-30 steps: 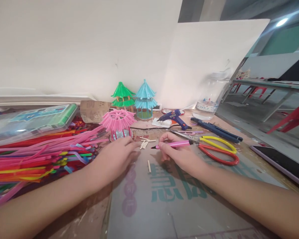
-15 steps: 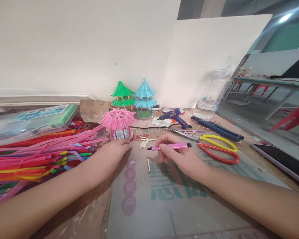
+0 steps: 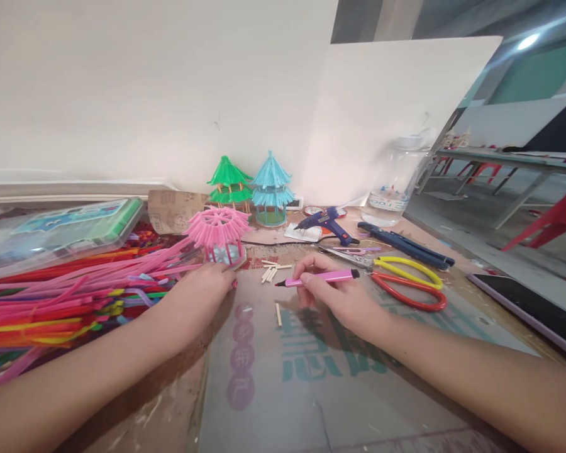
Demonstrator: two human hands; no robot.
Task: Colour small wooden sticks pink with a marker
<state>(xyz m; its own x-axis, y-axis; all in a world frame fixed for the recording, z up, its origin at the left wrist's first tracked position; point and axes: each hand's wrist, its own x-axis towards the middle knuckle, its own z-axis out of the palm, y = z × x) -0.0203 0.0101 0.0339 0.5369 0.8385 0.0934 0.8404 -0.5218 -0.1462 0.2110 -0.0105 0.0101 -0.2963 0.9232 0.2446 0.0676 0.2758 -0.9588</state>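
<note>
My right hand (image 3: pixel 327 286) is closed around a pink marker pen (image 3: pixel 330 277), with its dark tip pointing left and its black end to the right. The pen hovers above a translucent printed sheet (image 3: pixel 358 402). One short wooden stick (image 3: pixel 278 314) lies on that sheet below the pen, and several more sticks (image 3: pixel 270 274) are heaped left of the tip. My left hand (image 3: pixel 207 292) rests by the base of a pink-roofed model pavilion (image 3: pixel 219 229). At its fingertips shows a small pink piece (image 3: pixel 234 284), mostly hidden, whose kind I cannot make out.
Pipe cleaners (image 3: pixel 75 308) and a plastic case (image 3: pixel 75 229) crowd the left. Green (image 3: pixel 229 179) and blue (image 3: pixel 271 189) pavilions stand behind. A glue gun (image 3: pixel 327 223), scissors (image 3: pixel 405 283), dark-blue pliers-like tool (image 3: pixel 405 245), clear jar (image 3: pixel 391 182) and phone (image 3: pixel 532 314) lie to the right.
The whole view has shifted slightly left. My left hand's fingers have curled in, and a small pink piece now shows at their tips. My right hand holds the marker pen as before.
</note>
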